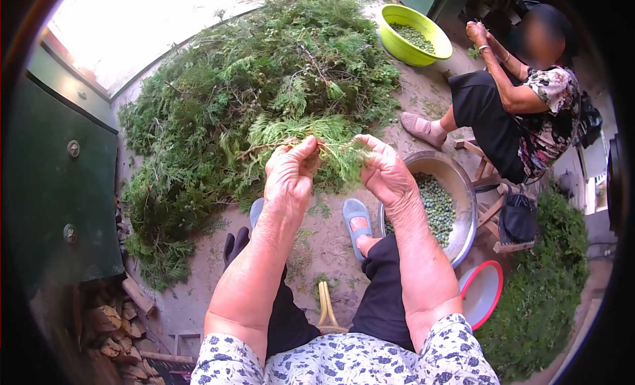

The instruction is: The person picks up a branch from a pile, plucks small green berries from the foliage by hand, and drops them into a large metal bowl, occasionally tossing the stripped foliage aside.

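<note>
A leafy conifer sprig (342, 157) with flat green foliage is held up in front of me, over the near edge of a big branch pile. My left hand (290, 168) is closed on its brown stem, thumb against fingers. At the sprig's right side, my right hand (389, 176) has its thumb and index finger curled together at the foliage; whatever lies right between the fingertips is too small to make out. Below my right wrist stands a metal basin (471, 216) holding many small blue-green cones (436, 210).
The cut conifer pile (211, 114) spreads ahead and left. A lime-green basin (430, 51) with cones stands at the back. On the right are a seated person (539, 114), a red-rimmed white basin (489, 296) and more greenery (536, 312). Firewood (109, 329) lies left, below a green door (59, 167).
</note>
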A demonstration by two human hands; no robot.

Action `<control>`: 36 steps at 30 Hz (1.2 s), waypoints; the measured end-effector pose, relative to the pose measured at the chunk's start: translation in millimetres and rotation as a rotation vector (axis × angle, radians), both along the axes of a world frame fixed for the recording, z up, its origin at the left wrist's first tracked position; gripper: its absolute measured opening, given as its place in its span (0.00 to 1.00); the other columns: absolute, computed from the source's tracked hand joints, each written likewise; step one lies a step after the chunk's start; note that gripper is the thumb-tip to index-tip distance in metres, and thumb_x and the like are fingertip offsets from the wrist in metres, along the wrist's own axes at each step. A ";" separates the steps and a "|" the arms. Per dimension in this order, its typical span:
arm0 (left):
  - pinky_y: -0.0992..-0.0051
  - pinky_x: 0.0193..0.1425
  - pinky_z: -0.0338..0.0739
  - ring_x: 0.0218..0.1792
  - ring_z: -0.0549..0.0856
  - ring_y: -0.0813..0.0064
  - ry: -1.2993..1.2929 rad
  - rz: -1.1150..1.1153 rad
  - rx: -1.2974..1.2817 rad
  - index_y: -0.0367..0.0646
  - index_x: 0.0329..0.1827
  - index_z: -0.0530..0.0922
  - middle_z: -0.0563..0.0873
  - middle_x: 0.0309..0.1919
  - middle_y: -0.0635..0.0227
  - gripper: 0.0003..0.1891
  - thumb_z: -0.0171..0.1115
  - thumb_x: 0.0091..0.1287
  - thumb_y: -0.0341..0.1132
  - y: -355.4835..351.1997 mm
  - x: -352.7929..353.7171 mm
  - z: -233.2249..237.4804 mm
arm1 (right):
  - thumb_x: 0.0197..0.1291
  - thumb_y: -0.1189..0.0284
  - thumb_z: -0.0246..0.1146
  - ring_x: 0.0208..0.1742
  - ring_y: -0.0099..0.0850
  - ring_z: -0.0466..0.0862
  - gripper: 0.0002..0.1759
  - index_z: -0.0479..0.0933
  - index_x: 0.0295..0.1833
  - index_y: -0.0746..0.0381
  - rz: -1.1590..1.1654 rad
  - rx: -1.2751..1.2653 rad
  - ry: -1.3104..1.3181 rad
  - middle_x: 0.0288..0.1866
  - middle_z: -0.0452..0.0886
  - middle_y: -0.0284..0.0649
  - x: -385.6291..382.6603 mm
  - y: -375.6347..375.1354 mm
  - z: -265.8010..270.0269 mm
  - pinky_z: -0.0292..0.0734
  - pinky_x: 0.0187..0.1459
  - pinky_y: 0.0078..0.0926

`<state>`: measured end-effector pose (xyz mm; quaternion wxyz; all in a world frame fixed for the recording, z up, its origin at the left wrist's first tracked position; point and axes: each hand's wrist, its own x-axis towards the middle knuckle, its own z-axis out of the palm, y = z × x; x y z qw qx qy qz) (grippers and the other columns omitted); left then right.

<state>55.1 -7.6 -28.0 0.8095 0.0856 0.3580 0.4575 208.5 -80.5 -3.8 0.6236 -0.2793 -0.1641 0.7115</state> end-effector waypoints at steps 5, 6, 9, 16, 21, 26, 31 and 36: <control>0.74 0.42 0.81 0.35 0.84 0.71 0.000 0.106 0.027 0.38 0.39 0.71 0.82 0.34 0.63 0.12 0.63 0.57 0.18 -0.3 -0.3 1.2 | 0.57 0.80 0.60 0.33 0.23 0.78 0.12 0.73 0.48 0.64 -0.099 -0.070 -0.206 0.35 0.79 0.38 -15.2 1.8 -9.0 0.74 0.28 0.21; 0.74 0.42 0.81 0.36 0.84 0.70 0.006 0.120 0.035 0.37 0.42 0.70 0.81 0.35 0.62 0.13 0.63 0.56 0.18 -0.4 -0.5 -2.2 | 0.55 0.79 0.63 0.33 0.23 0.80 0.15 0.73 0.49 0.64 -0.100 -0.055 -0.293 0.36 0.80 0.37 -19.0 1.1 -13.2 0.75 0.30 0.20; 0.73 0.42 0.81 0.35 0.84 0.70 0.039 0.162 0.085 0.37 0.44 0.69 0.81 0.36 0.61 0.16 0.64 0.56 0.18 -6.4 5.2 2.0 | 0.49 0.79 0.69 0.28 0.20 0.79 0.20 0.74 0.49 0.64 -0.098 -0.067 -0.465 0.35 0.80 0.33 -36.8 -2.0 -7.9 0.73 0.27 0.16; 0.75 0.46 0.81 0.38 0.83 0.68 0.027 0.174 0.111 0.35 0.46 0.67 0.80 0.37 0.60 0.17 0.63 0.56 0.17 -7.1 7.0 1.6 | 0.51 0.76 0.69 0.26 0.15 0.74 0.16 0.75 0.47 0.63 -0.335 0.211 -1.198 0.31 0.78 0.30 -46.2 5.9 -24.7 0.70 0.23 0.14; 0.71 0.42 0.83 0.35 0.84 0.66 0.065 0.131 0.074 0.32 0.55 0.62 0.79 0.38 0.57 0.25 0.62 0.55 0.16 -4.9 1.0 7.6 | 0.53 0.76 0.68 0.24 0.17 0.76 0.15 0.75 0.46 0.62 -0.147 -0.067 -0.809 0.31 0.79 0.31 -38.5 0.4 -18.2 0.69 0.22 0.14; 0.69 0.42 0.84 0.35 0.84 0.65 0.049 0.022 0.058 0.32 0.58 0.61 0.79 0.39 0.56 0.27 0.59 0.57 0.15 -7.7 1.6 13.8 | 0.56 0.72 0.64 0.27 0.16 0.78 0.13 0.75 0.46 0.63 0.099 -0.081 -0.504 0.34 0.80 0.32 -8.9 -4.3 4.5 0.69 0.23 0.12; 0.68 0.41 0.84 0.36 0.83 0.65 0.003 -0.129 0.170 0.34 0.59 0.61 0.79 0.37 0.58 0.27 0.60 0.57 0.16 -9.7 0.5 13.8 | 0.55 0.74 0.64 0.28 0.13 0.75 0.13 0.75 0.46 0.65 0.159 -0.016 -0.624 0.34 0.78 0.28 7.6 -6.5 -1.5 0.67 0.26 0.10; 0.66 0.40 0.84 0.35 0.83 0.69 -0.145 -0.269 0.239 0.43 0.58 0.63 0.80 0.35 0.65 0.28 0.60 0.56 0.16 -7.8 -5.0 20.9 | 0.54 0.77 0.62 0.22 0.12 0.67 0.11 0.74 0.44 0.65 0.196 -0.012 -0.682 0.28 0.74 0.27 8.2 -20.7 22.9 0.60 0.21 0.12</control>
